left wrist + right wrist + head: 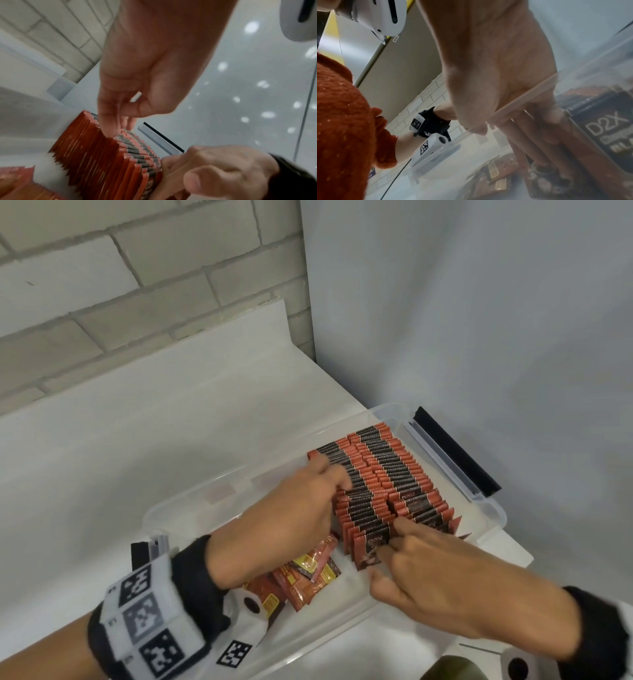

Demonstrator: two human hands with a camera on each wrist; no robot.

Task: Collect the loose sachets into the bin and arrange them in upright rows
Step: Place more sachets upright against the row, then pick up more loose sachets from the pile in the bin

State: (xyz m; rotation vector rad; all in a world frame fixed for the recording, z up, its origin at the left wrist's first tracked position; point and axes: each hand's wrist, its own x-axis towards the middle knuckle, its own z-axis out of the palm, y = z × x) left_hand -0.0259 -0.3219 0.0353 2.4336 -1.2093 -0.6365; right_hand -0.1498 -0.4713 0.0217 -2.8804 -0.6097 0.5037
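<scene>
Standing in upright rows, the sachets (383, 474) filled the clear bin (493, 510) on the counter (137, 433); loose sachets (305, 573) lay flat at its near end. By the left wrist camera, the left hand (137, 75) was seen with straight fingers (111, 128) touching the row tops. Through the bin wall, the right hand (505, 81) was seen pinching the front D2X sachet (607, 135).

White countertop (144, 440) meeting a painted block wall (102, 285) at the rear. Resting directly on it: one clear plastic bin (178, 508), with black latch handles (459, 453) at both ends.

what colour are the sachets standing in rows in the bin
The upright sachets are red-orange at the edges with a black band down the middle. The head view shows it best.
</scene>
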